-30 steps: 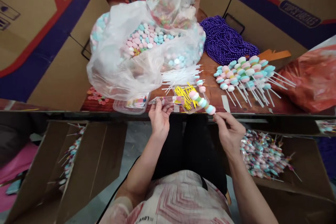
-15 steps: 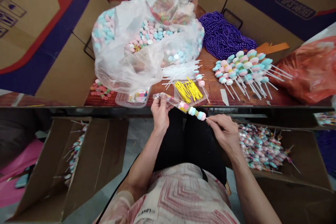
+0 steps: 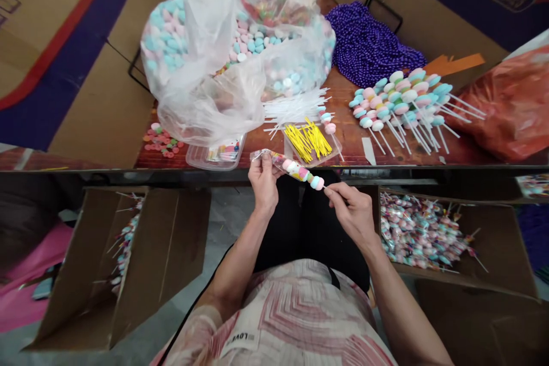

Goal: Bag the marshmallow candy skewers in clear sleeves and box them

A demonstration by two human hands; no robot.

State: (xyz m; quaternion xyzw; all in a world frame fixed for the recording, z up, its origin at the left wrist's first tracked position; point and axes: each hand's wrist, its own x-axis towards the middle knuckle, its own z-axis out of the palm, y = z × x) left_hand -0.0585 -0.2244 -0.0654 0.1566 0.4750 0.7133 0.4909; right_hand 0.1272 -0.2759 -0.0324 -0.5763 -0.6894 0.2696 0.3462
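Observation:
Between my hands, over my lap, a candy skewer (image 3: 316,182) of pink, white and blue pieces lies mostly inside a narrow clear bag (image 3: 278,159) with a coloured print. My left hand (image 3: 263,182) pinches the bag at its far left end. With thumb and fingertips, my right hand (image 3: 352,209) grips the skewer's stick at the lower right. Just beyond on the table are yellow twist ties (image 3: 309,140) in a clear tray, a bundle of white sticks (image 3: 295,107) and one short candy skewer (image 3: 329,124). A plastic box (image 3: 214,155) holds printed bags.
A big plastic bag of loose candies (image 3: 171,40) sits behind. To the right are a pile of candy skewers (image 3: 398,100), purple cord (image 3: 369,46) and a red bag (image 3: 506,108). Open cartons of skewers, left (image 3: 163,263) and right (image 3: 501,240), stand below the table edge.
My right hand has moved left and slightly up, sliding the candy skewer deeper into the clear bag. My left hand keeps its pinch in nearly the same place. The view has shifted slightly.

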